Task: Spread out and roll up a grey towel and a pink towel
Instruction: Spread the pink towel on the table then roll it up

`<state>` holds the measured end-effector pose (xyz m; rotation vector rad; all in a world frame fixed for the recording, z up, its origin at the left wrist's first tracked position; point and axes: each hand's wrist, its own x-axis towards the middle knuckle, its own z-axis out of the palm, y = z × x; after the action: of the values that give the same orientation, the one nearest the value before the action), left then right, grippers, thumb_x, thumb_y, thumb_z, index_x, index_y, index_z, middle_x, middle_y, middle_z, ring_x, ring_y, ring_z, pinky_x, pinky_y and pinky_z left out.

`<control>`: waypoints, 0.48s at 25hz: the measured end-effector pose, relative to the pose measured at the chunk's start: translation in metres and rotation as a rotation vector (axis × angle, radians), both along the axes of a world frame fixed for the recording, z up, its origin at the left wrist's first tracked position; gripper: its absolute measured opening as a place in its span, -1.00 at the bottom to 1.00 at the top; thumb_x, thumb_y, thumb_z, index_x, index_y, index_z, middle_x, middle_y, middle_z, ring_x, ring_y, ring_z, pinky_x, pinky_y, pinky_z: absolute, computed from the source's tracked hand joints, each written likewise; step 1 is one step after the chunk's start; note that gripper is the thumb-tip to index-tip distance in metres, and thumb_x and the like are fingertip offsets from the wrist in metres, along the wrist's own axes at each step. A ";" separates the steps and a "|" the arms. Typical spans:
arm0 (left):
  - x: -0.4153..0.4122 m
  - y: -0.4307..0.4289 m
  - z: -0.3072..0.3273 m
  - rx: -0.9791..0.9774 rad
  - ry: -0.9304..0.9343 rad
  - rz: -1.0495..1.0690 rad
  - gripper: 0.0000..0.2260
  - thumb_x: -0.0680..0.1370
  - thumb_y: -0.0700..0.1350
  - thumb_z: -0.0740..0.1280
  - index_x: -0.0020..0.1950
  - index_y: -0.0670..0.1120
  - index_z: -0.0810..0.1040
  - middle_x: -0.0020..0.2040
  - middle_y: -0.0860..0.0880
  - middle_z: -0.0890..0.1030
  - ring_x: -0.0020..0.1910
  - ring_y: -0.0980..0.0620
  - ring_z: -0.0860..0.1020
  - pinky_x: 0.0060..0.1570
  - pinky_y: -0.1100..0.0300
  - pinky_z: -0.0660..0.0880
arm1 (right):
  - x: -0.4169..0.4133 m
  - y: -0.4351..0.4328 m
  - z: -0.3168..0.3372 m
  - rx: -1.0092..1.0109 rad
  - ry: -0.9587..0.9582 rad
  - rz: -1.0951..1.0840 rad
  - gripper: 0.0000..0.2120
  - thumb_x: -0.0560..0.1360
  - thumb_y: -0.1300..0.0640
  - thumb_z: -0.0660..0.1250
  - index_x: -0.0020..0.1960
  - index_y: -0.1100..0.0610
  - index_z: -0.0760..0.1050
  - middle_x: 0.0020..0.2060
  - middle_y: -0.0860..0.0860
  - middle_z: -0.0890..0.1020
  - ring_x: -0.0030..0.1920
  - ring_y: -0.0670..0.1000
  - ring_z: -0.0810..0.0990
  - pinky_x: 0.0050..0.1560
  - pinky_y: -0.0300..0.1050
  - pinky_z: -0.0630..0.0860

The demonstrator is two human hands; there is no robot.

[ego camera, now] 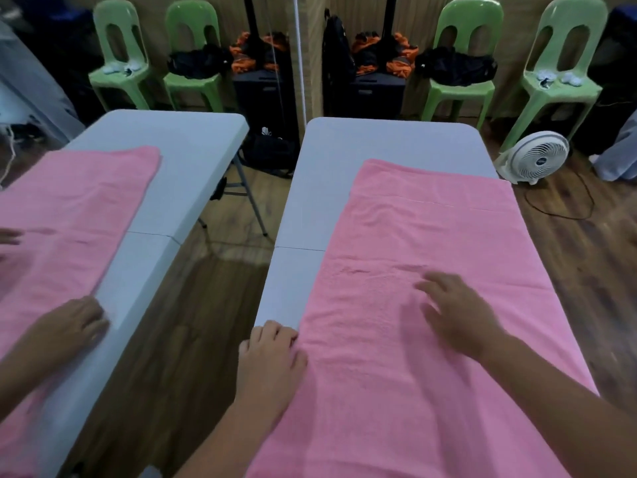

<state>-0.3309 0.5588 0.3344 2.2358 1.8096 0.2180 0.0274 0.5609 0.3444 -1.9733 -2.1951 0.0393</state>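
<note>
Pink towel [431,236]: lies spread out flat on the white folding table [331,174], along its right side, with a few small wrinkles near the middle.
Left hand [272,353]: rests on the near left edge of the towel, with its fingertips by the bare table top. The fingers are a bit bent. They hold nothing and are not closed round the cloth.
Right hand [458,315]: lies palm down on the middle of the towel. The fingers are spread wide and grip nothing (this hand looks blurry).
Table: a bare white strip shows to the left of the towel and at the far end.
Mirror [193,305]: stands on the left and shows the same table, towel and hand again.
Green chairs [458,93]: two plastic ones stand by the far wall. One has a black bag [455,67] on its seat.
Fan [532,157]: small and white, it sits on the wood floor [586,253] near the table's far right corner, with a black cord beside it.
</note>
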 end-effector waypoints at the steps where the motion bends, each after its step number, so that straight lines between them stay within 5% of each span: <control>1: 0.006 -0.002 0.005 -0.068 -0.082 0.112 -0.81 0.46 0.12 0.23 -0.03 0.10 0.56 -0.06 0.12 0.48 -0.04 0.01 0.47 -0.06 0.00 0.45 | -0.029 0.042 0.006 -0.002 -0.007 0.145 -0.63 0.45 0.17 0.32 0.25 0.10 0.54 0.27 0.16 0.57 0.23 0.25 0.51 0.18 0.19 0.54; 6: 0.013 -0.012 -0.002 -0.110 -0.286 0.301 -0.98 0.48 0.04 0.32 -0.12 0.13 0.52 -0.17 0.15 0.49 -0.12 0.12 0.48 -0.16 0.09 0.51 | -0.124 0.181 0.036 -0.146 -0.499 0.573 -0.54 0.54 0.26 0.22 0.40 -0.02 0.38 0.38 0.02 0.45 0.37 0.13 0.35 0.18 0.08 0.46; 9: 0.013 -0.013 -0.003 -0.106 -0.337 0.338 -0.94 0.50 0.00 0.33 -0.17 0.14 0.50 -0.21 0.14 0.52 -0.14 0.13 0.49 -0.21 0.14 0.50 | -0.136 0.201 0.032 -0.149 -0.719 0.637 -0.78 0.56 0.22 0.20 0.16 0.04 0.48 0.08 -0.01 0.57 0.18 0.10 0.42 0.00 -0.02 0.43; 12: 0.014 -0.021 0.009 -0.126 -0.459 0.381 -0.91 0.53 -0.01 0.35 -0.16 0.17 0.51 -0.20 0.13 0.57 -0.21 0.17 0.54 -0.21 0.16 0.52 | -0.123 0.201 0.041 -0.034 -0.604 0.730 -0.91 0.43 0.25 0.33 -0.17 0.07 0.50 -0.17 0.02 0.55 -0.05 0.12 0.48 -0.23 -0.01 0.44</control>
<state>-0.3165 0.5375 0.3434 1.5731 1.8969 0.6132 -0.0960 0.7621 0.3852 -1.1722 -3.1947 -0.4736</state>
